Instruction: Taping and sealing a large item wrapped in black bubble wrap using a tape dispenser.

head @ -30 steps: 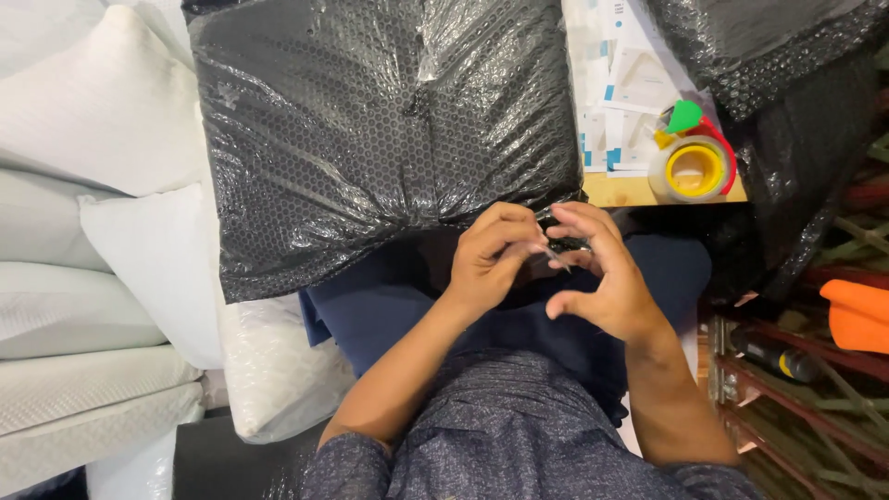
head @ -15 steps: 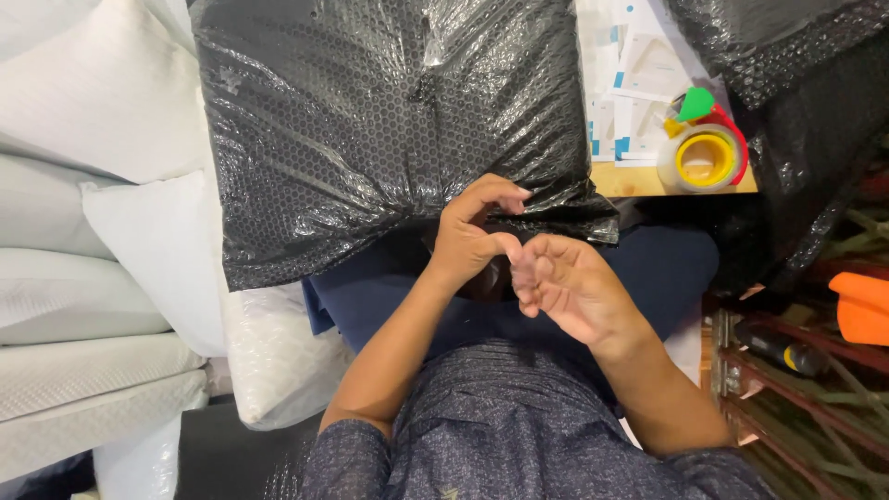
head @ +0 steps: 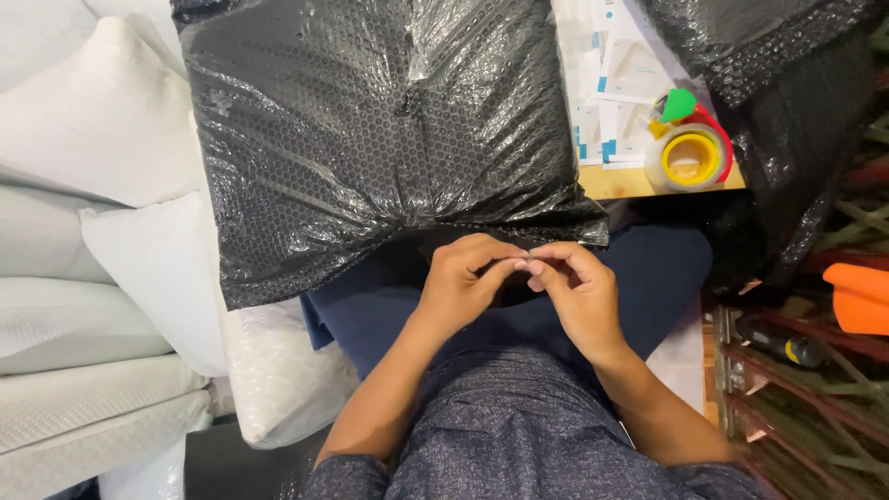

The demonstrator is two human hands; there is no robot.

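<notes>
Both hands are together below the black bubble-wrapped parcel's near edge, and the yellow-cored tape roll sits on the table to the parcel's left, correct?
Not quite. In the head view the yellow-cored tape roll sits to the right of the black bubble-wrapped parcel, not its left. The rest holds: left hand and right hand meet fingertip to fingertip below the parcel's near edge.

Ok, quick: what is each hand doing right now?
Left hand: fingers curled, tips meeting the right's; anything pinched cannot be told.
Right hand: the same, just below the black bubble-wrap package.
</notes>
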